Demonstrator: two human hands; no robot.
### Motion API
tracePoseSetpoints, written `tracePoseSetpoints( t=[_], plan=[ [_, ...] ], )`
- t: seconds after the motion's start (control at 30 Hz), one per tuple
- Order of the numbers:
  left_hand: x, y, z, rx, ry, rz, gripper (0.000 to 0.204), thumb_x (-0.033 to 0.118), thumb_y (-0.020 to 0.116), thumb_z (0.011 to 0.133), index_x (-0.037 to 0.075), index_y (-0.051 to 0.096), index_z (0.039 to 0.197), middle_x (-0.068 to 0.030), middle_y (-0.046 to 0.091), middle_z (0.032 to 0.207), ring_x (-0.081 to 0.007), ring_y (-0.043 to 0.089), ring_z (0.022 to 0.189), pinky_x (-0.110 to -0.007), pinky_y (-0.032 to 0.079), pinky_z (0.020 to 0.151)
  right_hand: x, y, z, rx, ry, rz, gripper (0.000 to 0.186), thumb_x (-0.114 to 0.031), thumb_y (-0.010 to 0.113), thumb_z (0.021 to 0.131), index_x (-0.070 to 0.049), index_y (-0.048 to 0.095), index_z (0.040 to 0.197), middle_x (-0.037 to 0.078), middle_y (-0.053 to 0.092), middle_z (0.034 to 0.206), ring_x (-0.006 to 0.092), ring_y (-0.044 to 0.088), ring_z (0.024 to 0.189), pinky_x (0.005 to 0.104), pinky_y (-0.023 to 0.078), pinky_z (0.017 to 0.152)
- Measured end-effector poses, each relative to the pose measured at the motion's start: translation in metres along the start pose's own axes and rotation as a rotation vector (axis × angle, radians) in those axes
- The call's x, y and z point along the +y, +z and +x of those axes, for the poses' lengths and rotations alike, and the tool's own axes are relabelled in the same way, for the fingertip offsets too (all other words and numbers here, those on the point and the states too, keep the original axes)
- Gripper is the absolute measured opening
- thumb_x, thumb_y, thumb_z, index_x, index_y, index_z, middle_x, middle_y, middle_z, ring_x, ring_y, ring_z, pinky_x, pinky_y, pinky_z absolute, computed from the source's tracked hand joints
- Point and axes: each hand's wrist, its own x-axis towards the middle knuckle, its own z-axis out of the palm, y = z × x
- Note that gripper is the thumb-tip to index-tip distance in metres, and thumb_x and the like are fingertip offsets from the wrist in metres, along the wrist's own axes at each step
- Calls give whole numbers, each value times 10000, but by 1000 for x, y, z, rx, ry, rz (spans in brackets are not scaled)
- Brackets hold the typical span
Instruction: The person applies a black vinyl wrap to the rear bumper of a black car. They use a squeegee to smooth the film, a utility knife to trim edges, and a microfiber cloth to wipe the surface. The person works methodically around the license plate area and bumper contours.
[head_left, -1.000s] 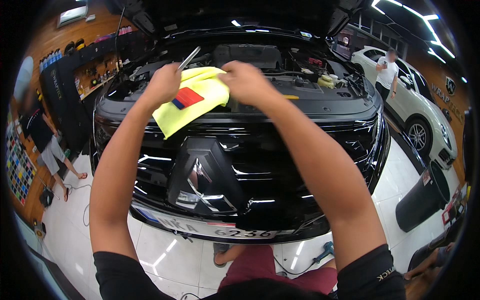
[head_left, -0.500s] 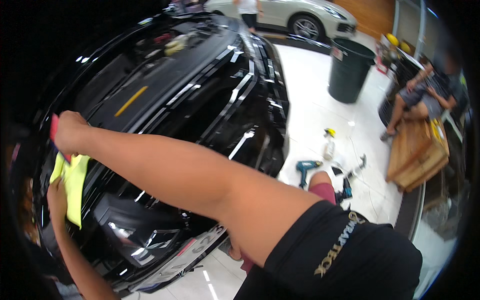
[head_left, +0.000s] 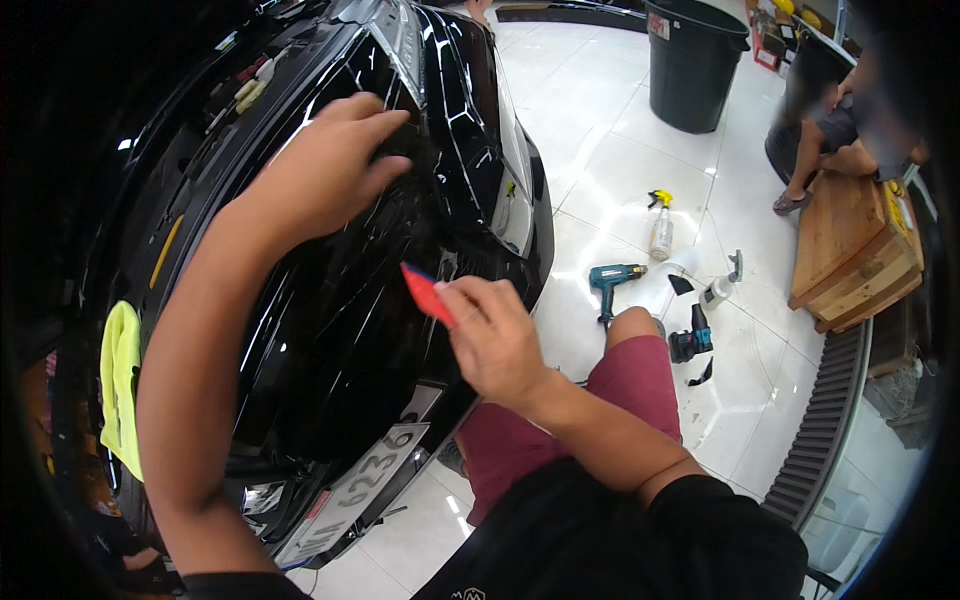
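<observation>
Squeegee (head_left: 428,295), small, red and probably stiff plastic, sits pinched by its rear edge in the right hand (head_left: 497,340), just off the black car's glossy front (head_left: 330,330). It looks light. Left hand (head_left: 318,180) lies spread flat, holding nothing, on the grille.

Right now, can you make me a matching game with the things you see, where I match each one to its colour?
Things:
1. scraper in the right hand
2. cloth on the car
3. drill on the floor
4. bin

Colours:
a. black
b. red
c. teal
d. yellow

Pairs: 1-b, 2-d, 3-c, 4-a
</observation>
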Motion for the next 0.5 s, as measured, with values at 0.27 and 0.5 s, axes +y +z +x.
tracePoseSetpoints(
  t=[0.27, 0.5],
  plan=[
    [5, 31, 58, -206, 85, 153, 201, 109, 726, 862, 13, 667, 1028, -118, 608, 1022, -299, 584, 1029, -415, 493, 907, 15, 14, -5, -53, -30, 3, 533, -49, 654, 801, 72, 593, 1316, 216, 613, 1152, 306, 580, 892, 386, 514, 772],
    [39, 1, 18, -227, 151, -97, 104, -8, 658, 821, 39, 597, 891, -106, 571, 934, -288, 565, 932, -411, 444, 822, 21, 8, -3, -49, -10, -2, 480, -100, 605, 841, 65, 619, 1291, 217, 599, 1214, 299, 572, 935, 383, 491, 804]
  ],
)
